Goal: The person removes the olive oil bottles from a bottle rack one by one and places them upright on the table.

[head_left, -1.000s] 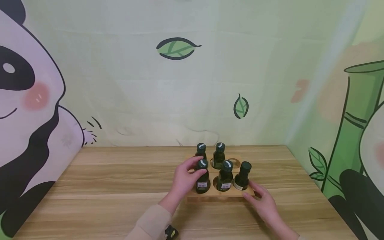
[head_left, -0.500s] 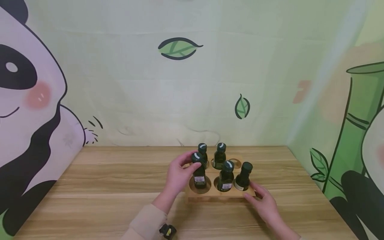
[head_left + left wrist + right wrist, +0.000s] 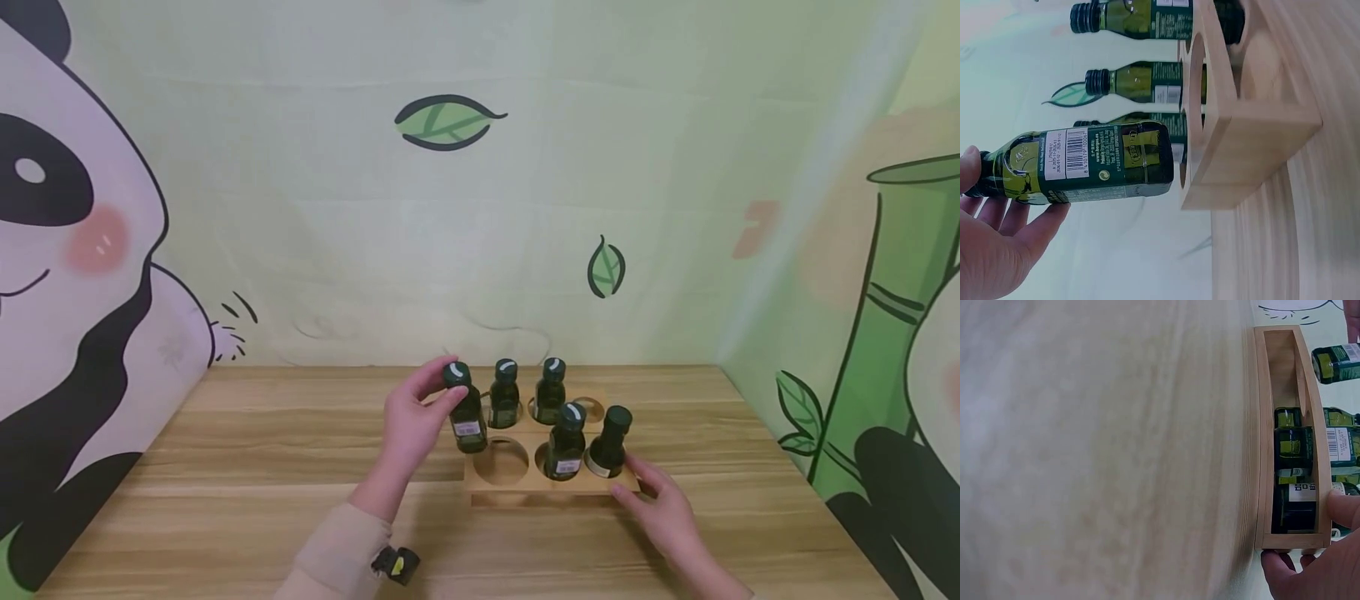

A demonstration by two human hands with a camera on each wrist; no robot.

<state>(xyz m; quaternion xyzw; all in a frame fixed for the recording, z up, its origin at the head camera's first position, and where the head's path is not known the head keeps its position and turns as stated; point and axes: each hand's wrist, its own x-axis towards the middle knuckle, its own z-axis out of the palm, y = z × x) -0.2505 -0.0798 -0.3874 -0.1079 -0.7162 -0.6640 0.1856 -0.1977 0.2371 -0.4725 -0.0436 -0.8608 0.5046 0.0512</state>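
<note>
My left hand (image 3: pixel 412 421) pinches a green glass bottle (image 3: pixel 468 421) by its dark cap and neck, thumb on the near side. In the left wrist view that bottle (image 3: pixel 1091 162) shows a barcode label and hangs clear of the wooden bottle rack (image 3: pixel 1266 125). Just right of it, the round front-left hole (image 3: pixel 501 462) of the rack has no bottle in it. My right hand (image 3: pixel 663 512) grips the rack's front right corner, thumb on top and fingers at the end. Similar green bottles (image 3: pixel 566 446) stand in other holes, beside a slimmer dark bottle (image 3: pixel 609 442) at front right.
The rack rests on a wood-grain table (image 3: pixel 300 467), towards its back edge. Behind rises a pale green cloth backdrop (image 3: pixel 322 208) printed with leaves, pandas and bamboo. A small black device (image 3: pixel 396 565) sits by the left sleeve.
My left hand has lifted the green bottle out of the front-left hole and carried it up and left. The right hand and the rack have stayed in place.
</note>
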